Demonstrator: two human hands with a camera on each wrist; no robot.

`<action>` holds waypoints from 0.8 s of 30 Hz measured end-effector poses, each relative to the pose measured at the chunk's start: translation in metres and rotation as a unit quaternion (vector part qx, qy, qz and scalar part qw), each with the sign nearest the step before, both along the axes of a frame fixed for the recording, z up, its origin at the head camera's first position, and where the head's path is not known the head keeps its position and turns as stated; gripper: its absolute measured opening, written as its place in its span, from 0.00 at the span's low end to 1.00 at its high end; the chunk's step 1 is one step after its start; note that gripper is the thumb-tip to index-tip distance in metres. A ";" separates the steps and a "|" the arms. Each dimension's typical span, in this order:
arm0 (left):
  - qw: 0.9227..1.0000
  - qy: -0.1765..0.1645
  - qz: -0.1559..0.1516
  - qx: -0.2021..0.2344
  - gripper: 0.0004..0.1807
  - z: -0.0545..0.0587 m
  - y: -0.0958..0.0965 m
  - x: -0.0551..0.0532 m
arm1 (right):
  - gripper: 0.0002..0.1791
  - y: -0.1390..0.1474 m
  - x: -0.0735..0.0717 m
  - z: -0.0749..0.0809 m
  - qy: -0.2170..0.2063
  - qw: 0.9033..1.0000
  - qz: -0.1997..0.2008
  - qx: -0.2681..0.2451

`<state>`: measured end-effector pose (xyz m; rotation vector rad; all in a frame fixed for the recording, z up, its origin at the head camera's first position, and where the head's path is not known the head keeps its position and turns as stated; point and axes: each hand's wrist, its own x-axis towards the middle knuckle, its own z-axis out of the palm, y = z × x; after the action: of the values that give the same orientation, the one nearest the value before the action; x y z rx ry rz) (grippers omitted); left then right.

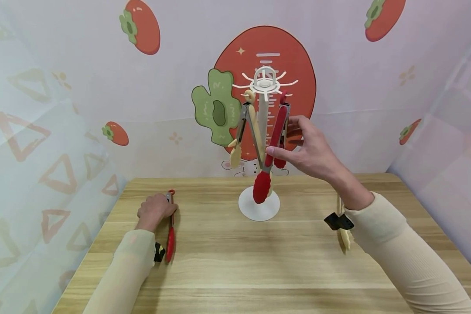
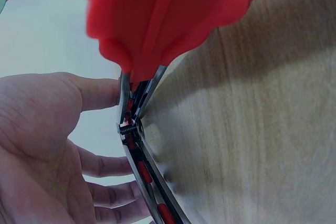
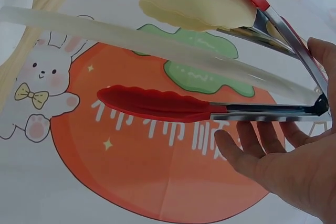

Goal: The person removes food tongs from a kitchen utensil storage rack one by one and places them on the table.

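A pair of red tongs (image 1: 262, 187) hangs at the right of a white hook stand (image 1: 259, 209), its red loop up by a hook and its arms spread. My right hand (image 1: 312, 148) holds these tongs, thumb on the near arm and fingers at the far one. In the right wrist view, the fingertips lie along the metal of the lower arm, by a red scalloped head (image 3: 152, 103). On the table at the left, my left hand (image 1: 155, 209) grips a second pair of red tongs (image 1: 171, 244) between thumb and fingers, near the hinge end.
Beige tongs (image 1: 235, 157) hang spread on the stand's left side. Another beige pair (image 1: 345, 239) lies on the wooden table (image 1: 220, 270) at the right, partly under my right forearm. A patterned backdrop (image 1: 161, 87) stands behind the table.
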<state>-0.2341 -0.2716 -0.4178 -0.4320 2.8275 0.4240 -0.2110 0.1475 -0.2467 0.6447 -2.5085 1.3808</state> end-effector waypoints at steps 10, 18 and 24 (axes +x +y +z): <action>1.000 0.001 0.002 0.002 0.24 0.000 0.000 0.000 | 0.42 -0.003 0.000 0.002 -0.011 1.000 0.006 -0.017; 1.000 0.001 0.005 0.003 0.25 -0.001 0.001 -0.001 | 0.40 -0.003 -0.002 0.001 -0.006 1.000 0.006 -0.027; 1.000 0.003 0.003 -0.001 0.27 0.000 0.000 -0.001 | 0.39 -0.003 -0.003 -0.001 0.009 1.000 -0.006 -0.025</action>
<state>-0.2353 -0.2712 -0.4180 -0.4415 2.8333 0.4258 -0.2144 0.1450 -0.2472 0.6278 -2.4520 1.4219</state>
